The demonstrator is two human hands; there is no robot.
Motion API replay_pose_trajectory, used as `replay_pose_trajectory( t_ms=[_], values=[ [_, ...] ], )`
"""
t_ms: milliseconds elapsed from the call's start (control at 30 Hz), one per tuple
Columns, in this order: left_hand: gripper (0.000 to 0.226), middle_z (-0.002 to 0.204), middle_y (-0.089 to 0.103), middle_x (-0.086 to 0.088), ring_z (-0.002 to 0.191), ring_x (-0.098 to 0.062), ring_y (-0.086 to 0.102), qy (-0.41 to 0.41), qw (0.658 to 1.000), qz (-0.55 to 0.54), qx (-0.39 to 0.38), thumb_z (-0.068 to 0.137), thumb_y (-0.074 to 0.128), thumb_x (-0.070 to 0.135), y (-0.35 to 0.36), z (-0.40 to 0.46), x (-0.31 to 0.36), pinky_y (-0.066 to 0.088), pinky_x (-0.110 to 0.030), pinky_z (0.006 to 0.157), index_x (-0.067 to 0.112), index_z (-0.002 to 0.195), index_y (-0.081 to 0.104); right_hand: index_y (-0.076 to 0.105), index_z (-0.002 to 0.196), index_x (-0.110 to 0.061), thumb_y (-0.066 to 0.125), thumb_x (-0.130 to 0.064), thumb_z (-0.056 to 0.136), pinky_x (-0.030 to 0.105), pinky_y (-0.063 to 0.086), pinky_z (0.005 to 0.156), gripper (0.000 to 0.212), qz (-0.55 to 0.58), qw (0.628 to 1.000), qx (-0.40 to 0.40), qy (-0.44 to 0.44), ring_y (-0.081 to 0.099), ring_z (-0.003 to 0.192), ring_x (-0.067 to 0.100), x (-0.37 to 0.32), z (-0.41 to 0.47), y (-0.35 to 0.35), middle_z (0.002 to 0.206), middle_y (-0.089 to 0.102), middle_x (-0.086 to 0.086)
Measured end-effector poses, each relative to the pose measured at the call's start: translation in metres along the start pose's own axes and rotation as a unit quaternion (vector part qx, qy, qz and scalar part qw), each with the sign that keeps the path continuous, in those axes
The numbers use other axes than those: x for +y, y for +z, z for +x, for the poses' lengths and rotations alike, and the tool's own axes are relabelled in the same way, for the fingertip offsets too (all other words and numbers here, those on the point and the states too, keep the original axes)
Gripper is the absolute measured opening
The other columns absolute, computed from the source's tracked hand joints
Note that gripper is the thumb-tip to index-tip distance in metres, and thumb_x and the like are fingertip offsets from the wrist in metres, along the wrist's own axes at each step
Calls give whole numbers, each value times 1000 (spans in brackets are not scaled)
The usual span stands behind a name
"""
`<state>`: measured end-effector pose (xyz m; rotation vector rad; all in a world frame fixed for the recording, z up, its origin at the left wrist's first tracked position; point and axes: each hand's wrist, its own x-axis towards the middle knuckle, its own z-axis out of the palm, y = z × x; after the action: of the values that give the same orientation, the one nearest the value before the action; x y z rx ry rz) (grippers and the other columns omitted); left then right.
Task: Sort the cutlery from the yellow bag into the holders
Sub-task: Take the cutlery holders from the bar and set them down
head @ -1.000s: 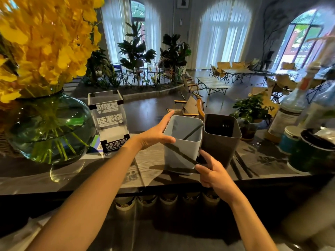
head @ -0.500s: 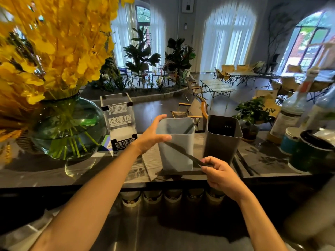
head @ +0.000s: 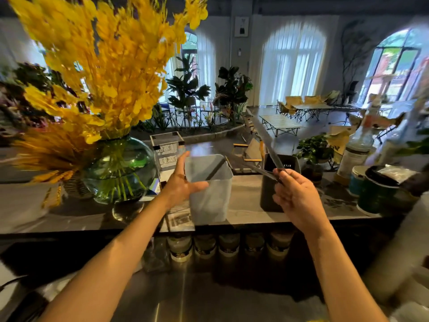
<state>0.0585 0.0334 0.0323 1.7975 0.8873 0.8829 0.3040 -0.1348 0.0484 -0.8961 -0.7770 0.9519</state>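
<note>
With my left hand (head: 183, 182) spread against the light holder (head: 209, 189) near the desk's front edge, my right hand (head: 294, 196) pinches two dark utensils (head: 267, 145) (blurred), which I'd lower handle-first, slowly, into the dark holder (head: 269, 194).

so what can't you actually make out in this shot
- Head view: the kind of cutlery the right hand pinches; motion blur smears it.
- Contents of the dark holder: hand and shadow cover them.
- Yellow bag: not in view.
- Left hand at the pale holder: contact unclear, blurred.
</note>
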Motion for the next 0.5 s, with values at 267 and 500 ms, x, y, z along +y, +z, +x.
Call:
replay_pose_trajectory(
  t_ms=[267, 500],
  values=[
    [128, 166, 10, 4, 150, -15, 18, 45, 994, 90, -29, 57, 85, 59, 14, -73, 23, 28, -40, 119, 39, 155, 5, 60, 105, -5, 57, -7, 100, 21, 27, 39, 6, -317, 942, -62, 93, 32, 44, 10, -40, -42, 36, 57, 39, 2],
    [117, 164, 7, 8, 144, -2, 11, 62, 991, 104, -54, 76, 86, 29, 26, -124, 33, 23, -24, 112, 27, 158, 3, 69, 94, -6, 68, -19, 95, 22, 40, 44, 12, -477, 873, -94, 40, 47, 50, 12, -56, -82, 60, 62, 57, 4]
  ],
)
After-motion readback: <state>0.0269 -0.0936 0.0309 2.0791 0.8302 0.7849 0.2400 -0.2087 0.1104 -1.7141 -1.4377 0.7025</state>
